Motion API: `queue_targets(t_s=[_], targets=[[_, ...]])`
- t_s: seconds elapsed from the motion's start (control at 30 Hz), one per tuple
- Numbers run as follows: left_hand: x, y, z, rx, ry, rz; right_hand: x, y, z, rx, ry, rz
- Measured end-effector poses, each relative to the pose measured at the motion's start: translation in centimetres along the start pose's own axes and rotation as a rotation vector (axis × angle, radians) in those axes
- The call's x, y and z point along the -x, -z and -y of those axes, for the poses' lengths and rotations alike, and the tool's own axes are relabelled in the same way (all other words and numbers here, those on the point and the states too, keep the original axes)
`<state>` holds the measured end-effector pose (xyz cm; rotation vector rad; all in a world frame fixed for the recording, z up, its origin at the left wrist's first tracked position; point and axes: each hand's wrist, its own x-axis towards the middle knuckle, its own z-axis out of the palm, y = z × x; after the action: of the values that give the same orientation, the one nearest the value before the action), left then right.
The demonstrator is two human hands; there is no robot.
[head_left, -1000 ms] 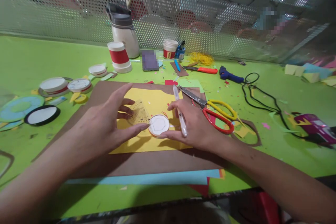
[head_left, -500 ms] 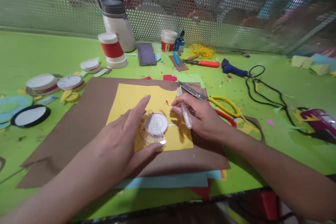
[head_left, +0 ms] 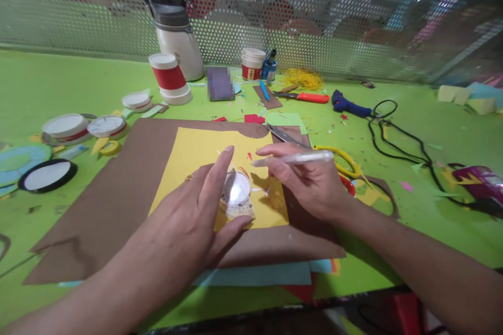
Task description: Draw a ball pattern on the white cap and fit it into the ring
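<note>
The left fingers [head_left: 219, 175] hide part of the clear protractor [head_left: 240, 211] (too small to read)

A craft workspace is indicated by scissors [head_left: 291, 136] right of centre, a blue glue gun [head_left: 352, 107] toward the upper right and paper scraps [head_left: 254, 119] strewn over the green tabletop [head_left: 58, 78].

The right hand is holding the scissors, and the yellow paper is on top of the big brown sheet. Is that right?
Not quite. The head view shows the right hand holding a whitish pen, not the scissors, which lie partly hidden behind that hand. The yellow paper is on top of the big brown sheet.
</note>
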<state>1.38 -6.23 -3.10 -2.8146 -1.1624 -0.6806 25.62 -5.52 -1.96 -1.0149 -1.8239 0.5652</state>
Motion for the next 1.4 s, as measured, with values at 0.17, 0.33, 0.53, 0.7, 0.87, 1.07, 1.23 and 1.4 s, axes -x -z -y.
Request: queue_targets(t_s=[0.17,0.33,0.53,0.7,0.87,1.07,1.23,1.4], targets=[[-0.1,-0.2,-0.2,0.014,0.033,0.031,0.3,0.1,1.3,0.024,-0.006,-0.072],[0.0,-0.3,-0.1,0.010,0.055,0.044,0.4,-0.2,1.7,0.014,0.002,-0.057],[0.0,-0.4,0.0,0.008,0.056,0.041,0.6,-0.7,1.0,-0.007,-0.065,-0.024],[0.0,-0.6,-0.1,0.006,0.082,0.071,0.7,-0.9,0.8,-0.025,-0.073,0.003],[0.0,-0.7,-0.1,0.004,0.075,0.055,0.8,-1.0,0.7,0.027,-0.024,0.008],[-0.1,-0.9,0.2,0.022,0.073,0.035,0.9,-0.9,0.7,0.053,-0.016,0.034],[-0.1,-0.9,0.1,0.024,0.087,0.058,1.0,-0.8,0.7,0.082,0.007,0.046],[-0.3,-0.7,0.1,0.029,0.092,0.075,1.2,-0.9,0.7,0.130,0.048,0.056]])
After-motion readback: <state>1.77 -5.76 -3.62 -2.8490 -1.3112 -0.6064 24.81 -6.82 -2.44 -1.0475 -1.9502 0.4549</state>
